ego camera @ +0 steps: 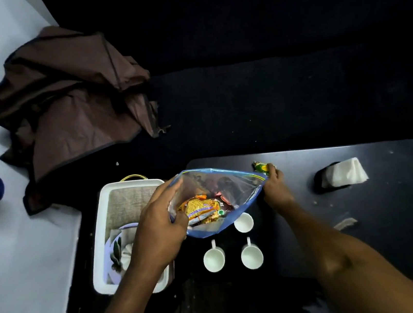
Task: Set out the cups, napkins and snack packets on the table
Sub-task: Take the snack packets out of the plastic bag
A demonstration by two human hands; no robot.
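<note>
I'm looking down on a dark table [373,224] with both hands up on a clear plastic bag with blue edges [222,194]. My left hand [157,229] pinches the bag's near-left rim, fingers closed on the plastic. My right hand [275,186] grips the far-right corner of the rim, and it also holds a small green and yellow packet [261,168] against that corner. Inside the bag I see an orange and yellow snack packet [203,209]; darker packets lie behind it, too dim to count. Three white cups [243,222] stand on the table just under the bag. Napkins in a black holder [343,174] sit well to the right. A white bin [102,254] stands left of the table.
</note>
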